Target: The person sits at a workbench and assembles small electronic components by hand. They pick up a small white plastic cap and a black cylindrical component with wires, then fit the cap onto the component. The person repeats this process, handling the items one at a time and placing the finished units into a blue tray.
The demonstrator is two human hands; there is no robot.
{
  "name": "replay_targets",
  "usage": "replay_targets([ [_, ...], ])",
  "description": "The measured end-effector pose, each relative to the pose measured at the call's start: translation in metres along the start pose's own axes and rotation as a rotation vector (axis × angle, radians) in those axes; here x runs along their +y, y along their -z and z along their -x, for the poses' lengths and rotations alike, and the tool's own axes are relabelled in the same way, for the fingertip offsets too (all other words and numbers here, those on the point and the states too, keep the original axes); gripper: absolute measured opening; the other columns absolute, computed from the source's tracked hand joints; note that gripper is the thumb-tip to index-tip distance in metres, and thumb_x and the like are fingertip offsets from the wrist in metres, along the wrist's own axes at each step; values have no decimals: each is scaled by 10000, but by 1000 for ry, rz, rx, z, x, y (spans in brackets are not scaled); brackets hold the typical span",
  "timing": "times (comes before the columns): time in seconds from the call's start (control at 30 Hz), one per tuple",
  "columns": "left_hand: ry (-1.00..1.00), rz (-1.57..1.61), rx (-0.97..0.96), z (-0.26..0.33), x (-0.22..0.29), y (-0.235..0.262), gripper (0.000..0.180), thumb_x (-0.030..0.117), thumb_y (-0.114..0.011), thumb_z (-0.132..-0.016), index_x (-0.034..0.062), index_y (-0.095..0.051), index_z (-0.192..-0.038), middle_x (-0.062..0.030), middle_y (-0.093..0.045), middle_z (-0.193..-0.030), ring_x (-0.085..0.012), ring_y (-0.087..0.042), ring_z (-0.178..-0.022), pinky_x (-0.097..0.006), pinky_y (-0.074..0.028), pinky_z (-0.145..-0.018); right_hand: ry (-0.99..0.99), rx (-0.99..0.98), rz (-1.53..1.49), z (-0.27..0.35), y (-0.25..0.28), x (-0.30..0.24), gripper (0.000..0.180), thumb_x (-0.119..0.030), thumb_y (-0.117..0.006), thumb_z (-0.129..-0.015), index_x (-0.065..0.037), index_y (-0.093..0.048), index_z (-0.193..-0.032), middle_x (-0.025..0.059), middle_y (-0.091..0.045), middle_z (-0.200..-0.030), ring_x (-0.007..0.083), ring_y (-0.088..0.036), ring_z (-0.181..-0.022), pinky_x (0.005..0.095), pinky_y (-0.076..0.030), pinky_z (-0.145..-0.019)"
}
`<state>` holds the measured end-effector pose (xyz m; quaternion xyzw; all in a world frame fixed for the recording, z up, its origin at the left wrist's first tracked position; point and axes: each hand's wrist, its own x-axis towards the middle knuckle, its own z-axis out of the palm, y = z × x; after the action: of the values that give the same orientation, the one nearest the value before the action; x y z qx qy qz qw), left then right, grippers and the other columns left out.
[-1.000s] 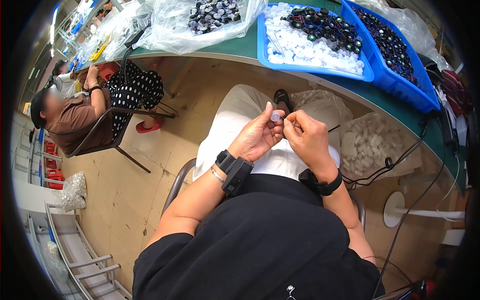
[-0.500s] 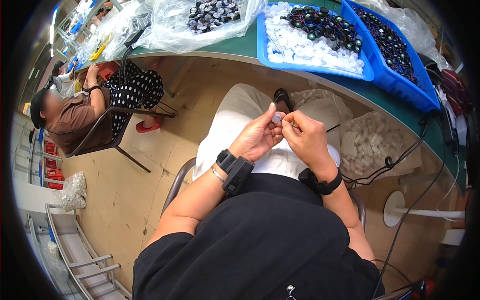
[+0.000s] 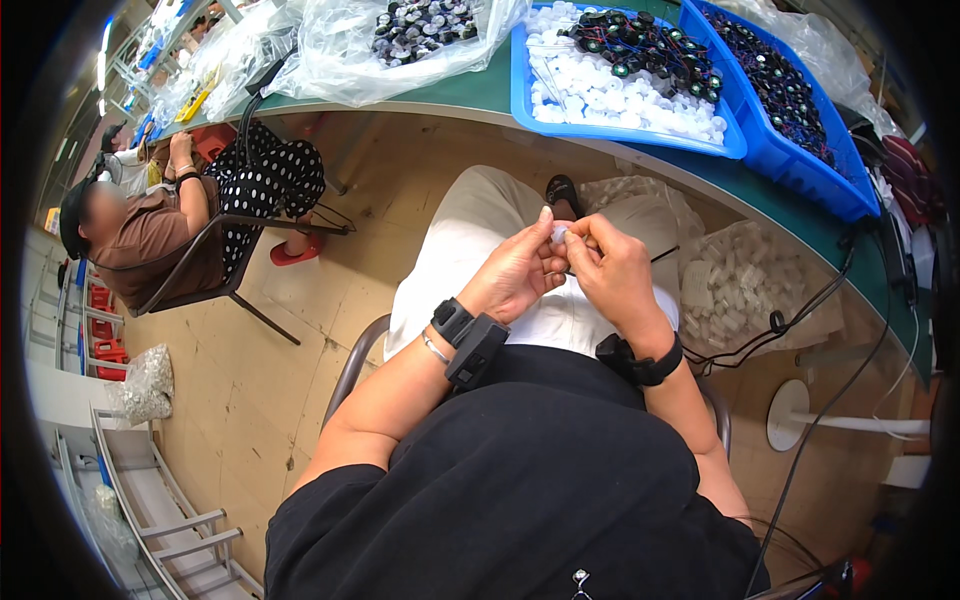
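Observation:
Above my lap, my left hand (image 3: pixel 520 262) pinches a small translucent white plastic cap (image 3: pixel 559 233) between thumb and fingers. Fingertips of my right hand (image 3: pixel 607 268) press together against the cap's right side. Whether a smaller part sits in those right fingertips is hidden. On the green table ahead, a blue tray (image 3: pixel 520 95) bears many white caps (image 3: pixel 590 90) like this one, with a heap of small black round parts on thin wires (image 3: pixel 640 50) at its far side.
A deeper blue bin (image 3: pixel 810 170) of wired parts stands right of the tray. Left of it lies a clear plastic bag (image 3: pixel 340 75) with more parts. Bagged white pieces (image 3: pixel 745 275) sit under the table, near black cables (image 3: pixel 800 320). Another person (image 3: pixel 150 235) sits at left.
My right fingertips have moved slightly up and closer over the cap, covering more of it. My left hand stays almost in place.

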<state>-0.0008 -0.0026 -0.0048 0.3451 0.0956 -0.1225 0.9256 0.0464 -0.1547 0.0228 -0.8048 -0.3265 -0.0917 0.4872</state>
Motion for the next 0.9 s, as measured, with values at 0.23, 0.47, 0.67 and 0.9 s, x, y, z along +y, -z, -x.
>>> replay_targets([
  [0.23,-63,-63,18,4,3,-4,321,264,-571,-957,42,-574,-1189,-2,-640,-959,-80,-585,-827,-249,-496,-792,-44,-44,-10,-1,2,1,66,-91,-598,-867,-38,-563,-888,138,-655,-714,296,-659,-633,381,-501,-557],
  [0.47,-111,-114,73,2,2,-9,281,229,-606,-936,42,-598,-1145,17,-620,-880,-70,-569,-794,-219,-490,-748,-87,-66,-73,-1,2,3,106,-124,-617,-872,-37,-559,-891,133,-620,-676,321,-624,-590,402,-470,-536],
  [0.67,-122,-24,90,6,5,-7,264,234,-614,-932,41,-613,-1112,35,-570,-813,-58,-523,-721,-204,-469,-688,-25,-87,-64,-1,1,6,106,-120,-593,-895,-22,-557,-872,154,-611,-714,339,-609,-622,407,-461,-548],
  [0.9,-72,-75,73,4,3,-8,292,265,-608,-937,25,-607,-1104,27,-582,-835,-59,-536,-737,-211,-481,-702,21,-34,-29,0,-2,7,100,-106,-578,-901,-13,-559,-868,167,-623,-762,366,-612,-673,425,-476,-589],
])
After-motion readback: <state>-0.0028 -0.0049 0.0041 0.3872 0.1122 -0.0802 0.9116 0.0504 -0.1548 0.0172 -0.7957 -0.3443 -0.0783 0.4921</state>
